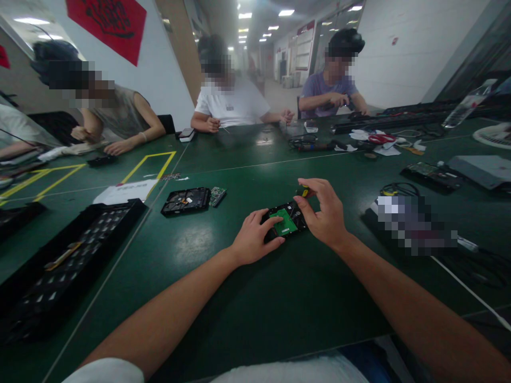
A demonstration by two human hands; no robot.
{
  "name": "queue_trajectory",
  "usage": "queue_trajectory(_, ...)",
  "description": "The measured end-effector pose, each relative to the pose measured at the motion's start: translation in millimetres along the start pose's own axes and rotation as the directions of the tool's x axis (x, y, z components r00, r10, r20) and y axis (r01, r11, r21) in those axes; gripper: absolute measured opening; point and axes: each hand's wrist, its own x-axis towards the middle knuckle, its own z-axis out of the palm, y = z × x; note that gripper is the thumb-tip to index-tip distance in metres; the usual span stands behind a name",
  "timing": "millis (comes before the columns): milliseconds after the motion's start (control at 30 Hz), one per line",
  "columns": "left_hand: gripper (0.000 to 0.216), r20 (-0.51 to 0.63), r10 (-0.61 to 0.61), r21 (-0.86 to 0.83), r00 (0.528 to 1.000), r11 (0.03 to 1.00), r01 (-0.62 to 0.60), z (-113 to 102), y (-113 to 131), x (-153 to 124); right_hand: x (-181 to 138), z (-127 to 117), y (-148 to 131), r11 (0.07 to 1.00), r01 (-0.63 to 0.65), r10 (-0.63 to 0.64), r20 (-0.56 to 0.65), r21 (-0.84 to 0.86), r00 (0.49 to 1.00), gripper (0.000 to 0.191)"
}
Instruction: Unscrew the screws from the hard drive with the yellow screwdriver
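A black, rectangular hard drive (297, 216) with a flat green circuit board (285, 227) on its upper face lies on the dark green tabletop (223, 298), directly before the person. The left hand (255, 236) grasps its left end, index finger on the board and thumb along the near edge. The right hand (325, 213) pinches a dark-and-yellow screwdriver handle (302, 191) above the drive's right end; whether the tip touches is hidden. To the left lie another black rectangular drive (186, 202), a small green circuit board (217, 196) just beside it, and a long black plastic tray (114, 234). Three people sit across the table
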Motion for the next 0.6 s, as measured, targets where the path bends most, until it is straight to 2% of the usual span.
queue_trajectory(133,0.06,-0.005,-0.003,0.003,1.0,1.0,0.003,0.5,-0.3,-0.1,-3.4,1.4,-0.9,0.99,-0.079,0.07,0.082,0.115,0.994,0.05)
queue_trajectory(367,0.061,-0.003,-0.005,0.0,1.0,1.0,0.005,0.8,-0.5,0.2,-2.4,0.3,-2.4,1.0,-0.013,0.013,0.0,-0.006,1.0,0.042)
queue_trajectory(533,0.061,0.007,0.0,0.01,1.0,1.0,0.0,1.4,-1.0,0.8,-5.4,2.4,0.9,0.992,-0.055,0.047,0.067,0.113,0.997,0.053)
queue_trajectory(600,0.061,0.007,0.001,0.009,1.0,1.0,-0.001,1.0,-0.8,0.5,-5.4,2.5,0.7,0.993,-0.048,0.041,0.067,0.109,0.997,0.054)
